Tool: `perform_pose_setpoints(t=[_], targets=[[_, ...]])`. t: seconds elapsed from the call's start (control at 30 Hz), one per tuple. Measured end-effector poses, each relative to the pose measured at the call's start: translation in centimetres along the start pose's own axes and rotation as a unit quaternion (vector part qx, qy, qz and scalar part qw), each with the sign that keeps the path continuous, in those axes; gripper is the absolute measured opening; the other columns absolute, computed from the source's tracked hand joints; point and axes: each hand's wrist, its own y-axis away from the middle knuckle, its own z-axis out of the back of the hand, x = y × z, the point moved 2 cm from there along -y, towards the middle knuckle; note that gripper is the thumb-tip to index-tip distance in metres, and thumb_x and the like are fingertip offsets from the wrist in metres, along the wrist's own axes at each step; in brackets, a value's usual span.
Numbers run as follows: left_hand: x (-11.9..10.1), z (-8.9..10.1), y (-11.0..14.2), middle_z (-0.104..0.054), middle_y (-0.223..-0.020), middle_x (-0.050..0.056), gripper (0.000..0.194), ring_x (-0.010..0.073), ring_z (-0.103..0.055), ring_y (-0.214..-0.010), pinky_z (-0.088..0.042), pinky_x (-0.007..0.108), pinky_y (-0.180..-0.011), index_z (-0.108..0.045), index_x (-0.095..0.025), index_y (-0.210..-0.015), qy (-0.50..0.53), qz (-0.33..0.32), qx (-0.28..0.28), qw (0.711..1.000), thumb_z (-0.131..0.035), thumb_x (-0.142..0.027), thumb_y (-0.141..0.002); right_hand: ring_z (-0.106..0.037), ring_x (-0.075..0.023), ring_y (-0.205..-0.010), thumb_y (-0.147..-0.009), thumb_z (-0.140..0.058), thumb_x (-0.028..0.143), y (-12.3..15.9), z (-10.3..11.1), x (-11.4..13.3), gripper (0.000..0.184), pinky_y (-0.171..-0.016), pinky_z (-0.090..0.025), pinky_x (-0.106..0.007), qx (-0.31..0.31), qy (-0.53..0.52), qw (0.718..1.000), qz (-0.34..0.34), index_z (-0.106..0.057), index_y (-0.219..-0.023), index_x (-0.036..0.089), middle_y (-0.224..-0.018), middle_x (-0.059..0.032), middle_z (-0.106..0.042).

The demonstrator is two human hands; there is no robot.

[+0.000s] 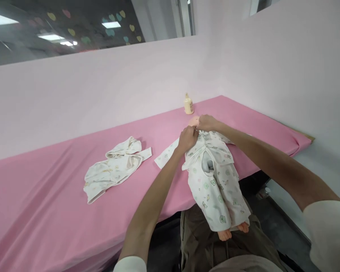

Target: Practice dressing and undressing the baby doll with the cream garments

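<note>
A baby doll (224,235) lies on its back at the table's near edge, legs hanging over towards my lap. It wears a white printed baby top (215,145) and matching open-crotch trousers (226,189). Grey material shows through the opening. My left hand (188,138) is closed at the top's collar, just below the doll's head. Beside it, my right hand (207,122) pinches at the neck and covers much of the head. The exact bit of fabric between the fingers is hidden. One sleeve stretches out to the left.
A second white baby garment (113,170), hooded, lies to the left on the pink-covered table (59,200). At the back, near the wall (136,83), stands a cream pump bottle (188,105). A window or glass panel (73,30) runs above the wall.
</note>
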Motion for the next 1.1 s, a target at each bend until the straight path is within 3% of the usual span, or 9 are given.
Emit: perform_pose_setpoints(t=[0.1, 0.23, 0.43, 0.57, 0.67, 0.77, 0.87, 1.0, 1.1], targets=[[0.8, 0.3, -0.6, -0.061, -0.091, 0.009, 0.019, 0.0216, -0.055, -0.090, -0.042, 0.033, -0.081, -0.060, -0.017, -0.082, 0.042, -0.031, 0.002, 0.999, -0.043, -0.023, -0.089, -0.042, -0.0094, -0.053, -0.076, -0.055, 0.032, 0.5, -0.5, -0.9, 0.026, -0.050, -0.030, -0.021, 0.004, -0.134, 0.991, 0.004, -0.045, -0.057, 0.018, -0.049, 0.0029, -0.039], [1.1, 0.3, -1.2, -0.063, -0.094, 0.006, 0.016, 0.0192, -0.054, -0.092, -0.041, 0.032, -0.085, -0.060, -0.017, -0.079, 0.097, -0.039, -0.001, 0.995, -0.046, -0.015, -0.085, -0.025, -0.0057, -0.048, -0.074, -0.052, 0.027, 1.2, -1.6, -2.0, 0.031, -0.045, -0.020, -0.021, -0.003, -0.260, 0.965, 0.016, -0.030, -0.052, 0.019, -0.049, 0.0067, -0.025], [1.2, -0.3, -1.2, -0.065, -0.099, 0.004, 0.012, 0.0180, -0.054, -0.097, -0.041, 0.031, -0.089, -0.062, -0.018, -0.084, 0.166, -0.009, -0.005, 0.986, -0.050, -0.017, -0.085, -0.027, -0.0066, -0.048, -0.072, -0.050, 0.022, 1.4, -2.1, -2.4, 0.025, -0.048, -0.020, -0.024, -0.010, -0.288, 0.958, 0.002, -0.033, -0.054, 0.019, -0.049, 0.0068, -0.030], [1.7, -0.6, -0.7, -0.064, -0.096, 0.003, 0.013, 0.0162, -0.055, -0.092, -0.043, 0.028, -0.083, -0.062, -0.019, -0.083, 0.219, 0.049, -0.034, 0.974, -0.049, -0.018, -0.085, -0.032, -0.0092, -0.052, -0.074, -0.053, 0.028, 0.8, -2.7, -2.7, 0.031, -0.051, -0.023, -0.025, -0.057, -0.236, 0.970, -0.019, -0.032, -0.052, 0.020, -0.051, 0.0050, -0.033], [2.0, -0.7, -0.3, -0.063, -0.094, 0.003, 0.013, 0.0149, -0.055, -0.086, -0.043, 0.026, -0.079, -0.062, -0.019, -0.084, 0.254, 0.071, -0.056, 0.963, -0.050, -0.023, -0.087, -0.039, -0.0113, -0.055, -0.077, -0.050, 0.028, 0.8, -3.1, -3.0, 0.024, -0.053, -0.026, -0.025, -0.088, -0.232, 0.968, -0.033, -0.038, -0.057, 0.020, -0.055, 0.0036, -0.042], [2.3, -0.8, 0.0, -0.061, -0.088, 0.003, 0.012, 0.0143, -0.054, -0.081, -0.043, 0.026, -0.075, -0.061, -0.019, -0.081, 0.259, 0.096, -0.067, 0.959, -0.052, -0.026, -0.086, -0.049, -0.0141, -0.060, -0.081, -0.047, 0.032, 1.9, -3.0, -2.7, 0.013, -0.055, -0.031, -0.025, -0.118, -0.258, 0.958, -0.048, -0.050, -0.076, 0.020, -0.066, 0.0009, -0.055], [2.3, -0.8, 0.3, -0.061, -0.087, 0.003, 0.010, 0.0153, -0.053, -0.083, -0.042, 0.026, -0.075, -0.058, -0.019, -0.078, 0.252, 0.104, -0.073, 0.959, -0.052, -0.024, -0.085, -0.053, -0.0154, -0.061, -0.080, -0.054, 0.042, 3.6, -2.8, -1.2, 0.031, -0.053, -0.031, -0.026, -0.110, -0.241, 0.964, -0.021, -0.050, -0.102, 0.021, -0.082, -0.0015, -0.061], [2.4, -1.0, 0.5, -0.060, -0.085, 0.003, 0.009, 0.0164, -0.053, -0.084, -0.043, 0.028, -0.076, -0.057, -0.020, -0.079, 0.227, 0.100, -0.072, 0.966, -0.050, -0.022, -0.085, -0.055, -0.0174, -0.067, -0.079, -0.050, 0.024, 5.0, -2.9, 0.5, 0.017, -0.053, -0.024, -0.027, -0.061, -0.138, 0.988, 0.016, -0.050, -0.096, 0.022, -0.088, -0.0040, -0.063], [2.4, -1.1, 0.6, -0.059, -0.083, 0.003, 0.009, 0.0164, -0.052, -0.082, -0.043, 0.029, -0.075, -0.055, -0.020, -0.078, 0.211, 0.085, -0.083, 0.970, -0.050, -0.021, -0.085, -0.051, -0.0163, -0.062, -0.077, -0.043, 0.013, 4.9, -3.0, 0.4, 0.016, -0.053, -0.021, -0.028, -0.058, -0.109, 0.992, 0.020, -0.049, -0.089, 0.022, -0.079, -0.0026, -0.062]])
